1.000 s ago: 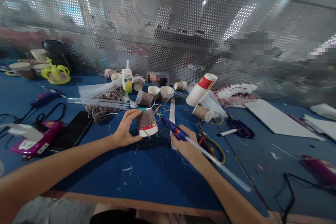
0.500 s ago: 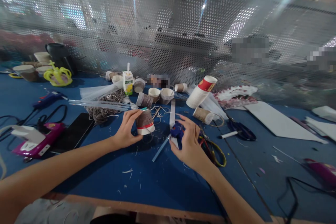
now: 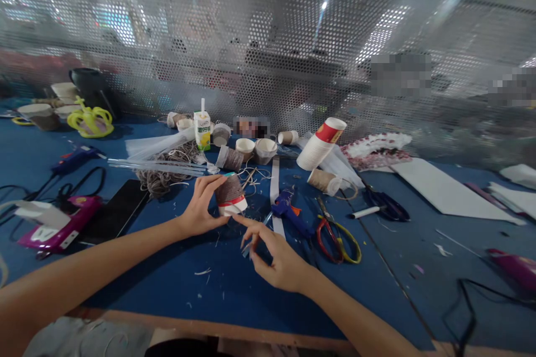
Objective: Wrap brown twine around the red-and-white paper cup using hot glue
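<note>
My left hand (image 3: 202, 209) grips a paper cup (image 3: 231, 195) partly wound with grey-brown yarn, its white and red part uncovered at the bottom. My right hand (image 3: 274, 254) holds nothing; its index finger reaches to the cup's lower edge, and the other fingers are loosely bent and apart. A blue glue gun (image 3: 291, 212) lies just beyond that hand, over a white strip (image 3: 275, 178). Under the right fingers a clear glue stick (image 3: 247, 250) shows in part. Scissors (image 3: 337, 237) with red and yellow handles rest right of the glue gun.
Behind the hands are a yarn heap (image 3: 167, 170), a drink carton (image 3: 202, 130), several yarn-wrapped cups and a leaning cup stack (image 3: 321, 144). A phone (image 3: 117, 212) and purple power strip (image 3: 62, 223) lie left. A perforated metal screen (image 3: 268, 50) closes the back.
My right hand has let go of the glue gun and moved left and down to the cup. The glue gun now lies on the table. My left hand keeps holding the cup.
</note>
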Tool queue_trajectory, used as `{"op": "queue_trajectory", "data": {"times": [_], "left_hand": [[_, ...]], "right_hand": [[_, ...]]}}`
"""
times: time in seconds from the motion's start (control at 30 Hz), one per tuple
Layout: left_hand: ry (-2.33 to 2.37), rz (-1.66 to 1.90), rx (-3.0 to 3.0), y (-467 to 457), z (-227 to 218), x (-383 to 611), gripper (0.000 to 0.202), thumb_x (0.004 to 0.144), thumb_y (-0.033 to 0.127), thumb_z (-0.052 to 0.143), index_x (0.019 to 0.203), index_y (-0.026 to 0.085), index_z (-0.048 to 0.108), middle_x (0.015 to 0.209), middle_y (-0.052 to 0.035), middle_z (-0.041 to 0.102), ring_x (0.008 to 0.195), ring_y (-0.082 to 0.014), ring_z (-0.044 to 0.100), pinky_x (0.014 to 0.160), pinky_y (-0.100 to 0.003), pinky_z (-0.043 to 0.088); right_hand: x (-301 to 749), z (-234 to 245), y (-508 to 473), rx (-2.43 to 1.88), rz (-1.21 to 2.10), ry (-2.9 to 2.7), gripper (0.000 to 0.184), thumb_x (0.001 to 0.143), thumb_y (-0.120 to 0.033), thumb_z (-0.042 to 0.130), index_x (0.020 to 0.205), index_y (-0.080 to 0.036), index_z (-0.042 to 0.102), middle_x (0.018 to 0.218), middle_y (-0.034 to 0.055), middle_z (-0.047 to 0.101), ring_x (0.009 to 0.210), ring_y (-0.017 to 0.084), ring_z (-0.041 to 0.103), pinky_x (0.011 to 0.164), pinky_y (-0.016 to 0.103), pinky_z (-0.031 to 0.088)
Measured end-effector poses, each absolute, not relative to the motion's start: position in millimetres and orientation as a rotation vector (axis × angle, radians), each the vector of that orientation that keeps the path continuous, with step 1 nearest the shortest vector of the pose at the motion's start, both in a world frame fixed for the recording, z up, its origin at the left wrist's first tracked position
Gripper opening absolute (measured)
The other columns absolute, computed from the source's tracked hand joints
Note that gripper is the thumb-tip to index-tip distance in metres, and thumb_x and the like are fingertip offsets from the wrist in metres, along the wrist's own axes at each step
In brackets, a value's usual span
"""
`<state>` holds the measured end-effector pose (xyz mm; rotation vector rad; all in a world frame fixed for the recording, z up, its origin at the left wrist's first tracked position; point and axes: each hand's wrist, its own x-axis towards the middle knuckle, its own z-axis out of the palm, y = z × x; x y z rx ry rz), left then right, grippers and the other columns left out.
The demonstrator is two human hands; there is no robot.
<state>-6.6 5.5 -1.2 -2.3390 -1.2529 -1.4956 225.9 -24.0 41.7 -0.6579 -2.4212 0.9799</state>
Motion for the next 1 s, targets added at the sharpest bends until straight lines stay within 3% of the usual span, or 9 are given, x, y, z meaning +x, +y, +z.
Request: {"op": "queue_trajectory", "data": {"times": [0.2,0.43,0.63,0.83,1.0], "left_hand": [[-1.241,-1.497,-2.358,4.7,0.5,-6.6,0.072,0.073,0.028,0.065,0.137,0.021,0.033,0.123,-0.013,0.05,0.111,-0.0297,0.049,0.093,-0.047,0.046],[-1.225,-1.512,-2.365,4.2,1.0,-6.5,0.074,0.071,0.028,0.066,0.138,0.021,0.033,0.122,-0.0134,0.05,0.111,-0.0308,0.05,0.093,-0.048,0.046],[-1.267,-1.504,-2.368,3.6,0.4,-7.5,0.077,0.069,0.028,0.066,0.138,0.022,0.032,0.123,-0.0133,0.049,0.112,-0.0318,0.05,0.093,-0.05,0.046],[-1.228,-1.556,-2.388,3.6,0.8,-6.9,0.075,0.07,0.026,0.064,0.138,0.022,0.033,0.123,-0.0132,0.048,0.113,-0.0312,0.049,0.093,-0.05,0.047],[-1.211,-1.544,-2.466,5.2,-1.5,-8.3,0.078,0.07,0.027,0.065,0.14,0.022,0.03,0.126,-0.0137,0.046,0.116,-0.0317,0.049,0.093,-0.05,0.049]], "right_hand": [[227.2,43.6,-20.0,-0.67,0.989,-2.352,0.029,0.078,-0.003,0.046,0.098,-0.024,0.042,0.14,0.0143,0.051,0.065,0.011,0.056,0.051,0.024,0.045],[228.2,41.6,-15.1,-0.701,1.093,-2.166,0.019,0.083,-0.01,0.049,0.096,-0.024,0.046,0.134,0.0116,0.056,0.059,0.008,0.052,0.061,0.029,0.052],[234.1,38.7,-6.8,-0.813,1.191,-1.967,0.005,0.087,-0.019,0.049,0.091,-0.023,0.049,0.091,0.005,0.068,0.053,0.01,0.058,0.052,0.026,0.053],[238.1,39.6,-2.6,-0.924,0.934,-1.761,0.009,0.085,-0.018,0.051,0.078,-0.021,0.048,0.107,0.0093,0.069,0.048,0.007,0.054,0.043,0.022,0.049],[237.7,40.2,-7.6,-0.782,1.174,-1.826,0.005,0.086,-0.019,0.05,0.083,-0.021,0.048,0.117,0.0101,0.066,0.049,0.006,0.056,0.04,0.019,0.049]]}}
